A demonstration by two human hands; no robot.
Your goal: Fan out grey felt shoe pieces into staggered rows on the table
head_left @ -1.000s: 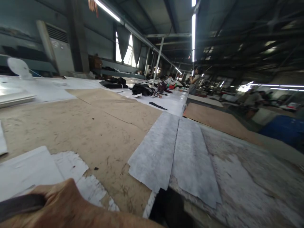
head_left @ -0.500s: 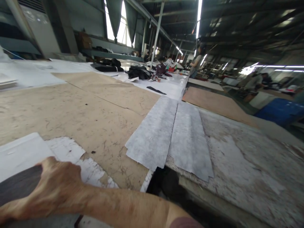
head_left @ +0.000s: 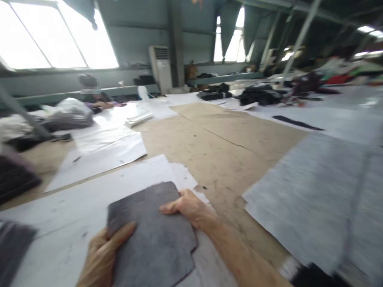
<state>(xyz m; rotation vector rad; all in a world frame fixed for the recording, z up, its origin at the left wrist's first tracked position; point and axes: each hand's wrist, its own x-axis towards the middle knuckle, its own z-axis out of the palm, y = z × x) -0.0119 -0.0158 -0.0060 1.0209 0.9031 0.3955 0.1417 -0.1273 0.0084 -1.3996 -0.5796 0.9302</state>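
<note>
A dark grey cut piece of fabric [head_left: 152, 233] lies flat in front of me on white paper [head_left: 74, 203] that covers the brown table [head_left: 215, 147]. My left hand [head_left: 103, 253] grips its left edge, thumb on top. My right hand [head_left: 190, 207] holds its upper right edge with the fingers laid over the cloth. Both hands hold the same piece.
Another dark fabric piece [head_left: 13, 245] lies at the lower left, and a dark stack [head_left: 14, 177] sits at the left edge. Grey-white sheets [head_left: 323, 187] cover the table to the right. Dark garments [head_left: 257, 95] are piled farther back. A person [head_left: 89, 95] works at the far left.
My view has swung left and down. The grey fabric piece, earlier only partly seen under my right hand, now lies in full view, and my left hand has appeared on its left edge.
</note>
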